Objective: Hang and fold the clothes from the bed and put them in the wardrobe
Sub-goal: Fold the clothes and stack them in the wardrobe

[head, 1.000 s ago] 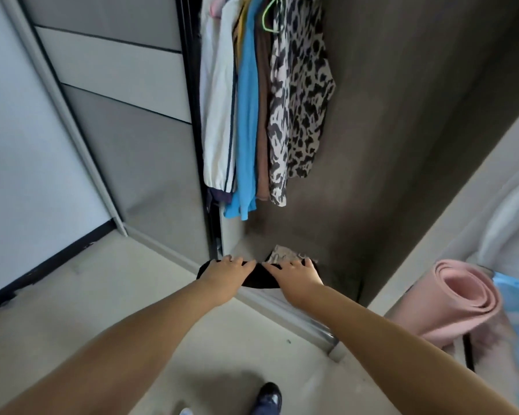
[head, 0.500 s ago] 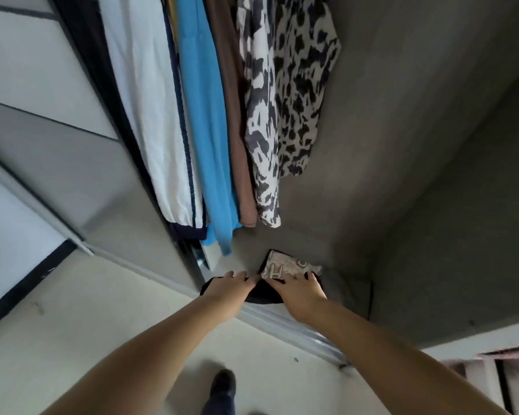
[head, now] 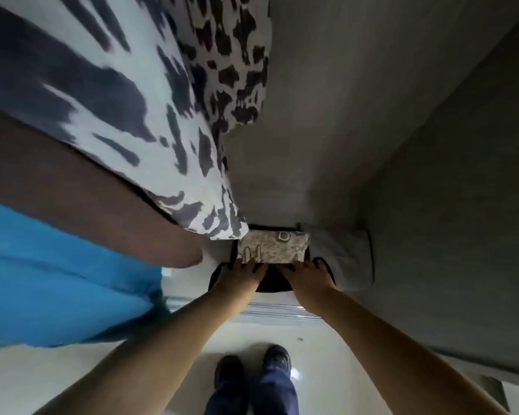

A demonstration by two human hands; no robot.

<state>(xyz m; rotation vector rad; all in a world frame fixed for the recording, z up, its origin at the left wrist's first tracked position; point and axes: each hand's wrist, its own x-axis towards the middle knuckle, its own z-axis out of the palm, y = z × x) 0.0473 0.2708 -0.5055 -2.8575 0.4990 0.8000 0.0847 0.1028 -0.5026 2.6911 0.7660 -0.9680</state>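
Observation:
A folded black garment [head: 271,281] lies low at the wardrobe's floor, at the front of its opening. My left hand [head: 241,275] grips its left end and my right hand [head: 307,275] grips its right end. Just behind it lies a folded beige patterned garment [head: 274,245], and a folded grey one [head: 346,256] sits to the right. Hanging clothes fill the left: a black-and-white animal-print top [head: 150,115], a brown garment [head: 81,202] and a bright blue one [head: 57,274].
The wardrobe's grey back and side panels [head: 402,130] close in the space. A metal sliding-door track [head: 282,310] runs along the pale floor [head: 327,354]. My dark shoes [head: 252,363] stand just before the track.
I have bent down and leaned into the wardrobe, so the hanging clothes now loom close. Both hands have carried the black garment down next to the folded beige one.

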